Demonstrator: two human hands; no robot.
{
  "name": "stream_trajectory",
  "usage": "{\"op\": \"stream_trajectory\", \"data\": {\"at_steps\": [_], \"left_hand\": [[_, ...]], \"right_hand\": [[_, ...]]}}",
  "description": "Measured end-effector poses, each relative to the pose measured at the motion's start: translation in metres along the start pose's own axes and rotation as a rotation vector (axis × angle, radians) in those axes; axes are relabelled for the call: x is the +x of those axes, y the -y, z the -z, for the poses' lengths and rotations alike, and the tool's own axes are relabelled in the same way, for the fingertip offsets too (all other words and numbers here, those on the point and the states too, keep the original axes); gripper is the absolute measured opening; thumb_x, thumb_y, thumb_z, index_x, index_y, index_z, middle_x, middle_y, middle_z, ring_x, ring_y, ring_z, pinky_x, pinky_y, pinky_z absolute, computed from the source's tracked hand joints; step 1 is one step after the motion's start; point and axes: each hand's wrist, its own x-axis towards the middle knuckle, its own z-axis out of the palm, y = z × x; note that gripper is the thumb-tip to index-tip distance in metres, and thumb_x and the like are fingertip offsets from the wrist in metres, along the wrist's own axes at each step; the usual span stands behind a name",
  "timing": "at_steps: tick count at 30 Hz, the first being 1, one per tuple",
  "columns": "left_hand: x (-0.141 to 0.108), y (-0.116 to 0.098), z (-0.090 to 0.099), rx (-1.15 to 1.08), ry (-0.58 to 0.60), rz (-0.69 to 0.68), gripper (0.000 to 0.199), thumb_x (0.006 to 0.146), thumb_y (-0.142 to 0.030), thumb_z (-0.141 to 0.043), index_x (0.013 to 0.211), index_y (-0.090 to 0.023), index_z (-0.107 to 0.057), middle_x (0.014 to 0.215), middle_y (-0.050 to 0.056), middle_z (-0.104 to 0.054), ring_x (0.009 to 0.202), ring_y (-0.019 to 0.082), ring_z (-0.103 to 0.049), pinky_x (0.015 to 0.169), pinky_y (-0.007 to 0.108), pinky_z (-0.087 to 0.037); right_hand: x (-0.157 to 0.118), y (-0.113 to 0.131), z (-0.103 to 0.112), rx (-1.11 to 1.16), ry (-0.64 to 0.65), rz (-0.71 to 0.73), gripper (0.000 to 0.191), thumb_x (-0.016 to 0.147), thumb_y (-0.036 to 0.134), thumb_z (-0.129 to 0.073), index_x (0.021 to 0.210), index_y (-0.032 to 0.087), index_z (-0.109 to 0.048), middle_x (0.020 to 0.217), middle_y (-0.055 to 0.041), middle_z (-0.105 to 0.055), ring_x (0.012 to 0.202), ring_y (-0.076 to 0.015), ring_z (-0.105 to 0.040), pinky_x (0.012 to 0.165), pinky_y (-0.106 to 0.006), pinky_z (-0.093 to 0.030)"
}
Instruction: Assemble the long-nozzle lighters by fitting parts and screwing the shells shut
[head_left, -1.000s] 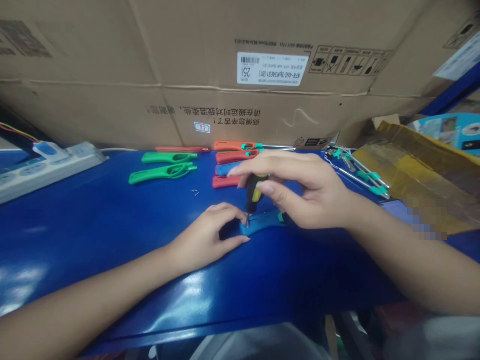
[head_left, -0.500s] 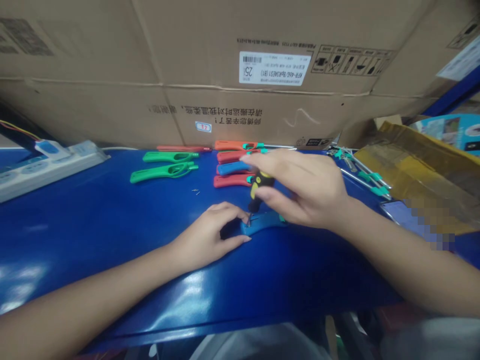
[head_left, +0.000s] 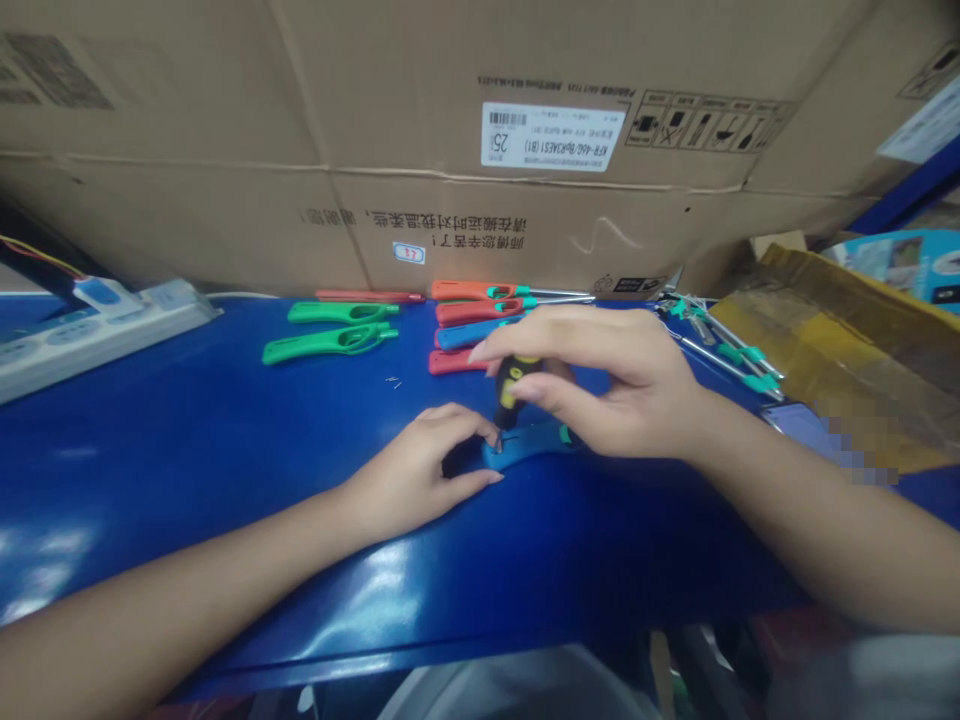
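A blue lighter body (head_left: 531, 445) lies on the blue table (head_left: 315, 610), its green part at the right end. My left hand (head_left: 420, 470) grips its left end between thumb and fingers. In my right hand (head_left: 607, 380) is a short black and yellow screwdriver (head_left: 511, 392), upright, its tip down at the left end of the body, close to my left fingertips. Behind lie an orange lighter (head_left: 476, 290), red ones (head_left: 469, 313) and another blue one (head_left: 472, 335), partly hidden by my right hand. Tiny screws (head_left: 394, 381) rest left of centre.
Two green casings (head_left: 326, 345) and a flat red piece (head_left: 367, 296) lie at the back left, near a white power strip (head_left: 97, 325). Metal rods with green parts (head_left: 731, 350), a phone (head_left: 799, 425) and a taped carton (head_left: 847, 350) are at the right. A cardboard wall (head_left: 420, 120) stands behind.
My right hand's fingers have shifted round the screwdriver handle, the index fingertip slightly left and lower. My left hand and the blue body stay in place.
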Motion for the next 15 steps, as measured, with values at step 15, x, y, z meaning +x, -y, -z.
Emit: {"op": "stream_trajectory", "data": {"at_steps": [15], "left_hand": [[-0.0004, 0.0016, -0.001, 0.003, -0.015, -0.005, 0.021, 0.089, -0.028, -0.075, 0.107, -0.022, -0.065, 0.109, 0.002, -0.072, 0.107, 0.021, -0.067, 0.098, 0.036, -0.05]], "right_hand": [[0.0002, 0.0043, 0.0005, 0.011, 0.07, -0.09, 0.032, 0.104, 0.031, -0.051, 0.131, 0.019, -0.062, 0.123, -0.0083, -0.072, 0.112, -0.0198, -0.069, 0.094, -0.034, -0.057]]}}
